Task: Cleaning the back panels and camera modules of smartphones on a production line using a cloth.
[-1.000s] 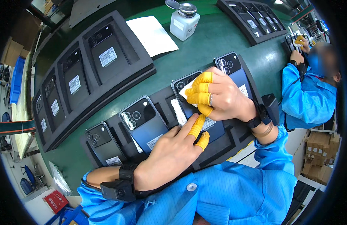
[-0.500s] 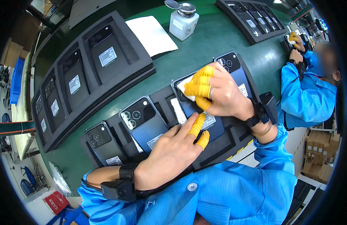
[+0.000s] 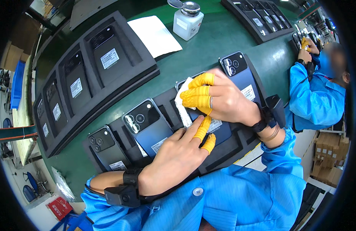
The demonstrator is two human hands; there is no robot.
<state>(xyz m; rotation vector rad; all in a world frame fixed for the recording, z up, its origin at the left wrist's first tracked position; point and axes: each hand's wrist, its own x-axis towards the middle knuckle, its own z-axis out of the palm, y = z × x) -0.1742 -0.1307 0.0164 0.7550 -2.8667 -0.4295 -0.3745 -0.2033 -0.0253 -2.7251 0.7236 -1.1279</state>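
Folded white wiping cloth (image 3: pixel 180 101) sits pinched in my right hand (image 3: pixel 228 99), whose fingers wear yellow finger cots. The cloth presses on the camera end of a blue smartphone (image 3: pixel 223 133), mostly covered by my hands. My left hand (image 3: pixel 173 157), also with yellow finger cots, rests its outstretched index finger and thumb on that phone's lower back, beside a white label. The phone lies back-up in a black foam tray (image 3: pixel 240 143). In the same tray are a second blue phone (image 3: pixel 158 134), a dark grey phone (image 3: pixel 111 148) and another blue phone (image 3: pixel 245 80) at right.
Another black foam tray (image 3: pixel 120 82) of dark phones lies at the left, near a white paper sheet (image 3: pixel 157 36) and a dispenser bottle (image 3: pixel 187 24). A third tray (image 3: pixel 259 23) lies at far right, with a co-worker (image 3: pixel 314 92) beyond. A plastic bag (image 3: pixel 62 184) lies at the left edge.
My right hand has shifted slightly left and its grip on the cloth has turned, so more white cloth shows over the phone's left edge. My left hand stays in place.
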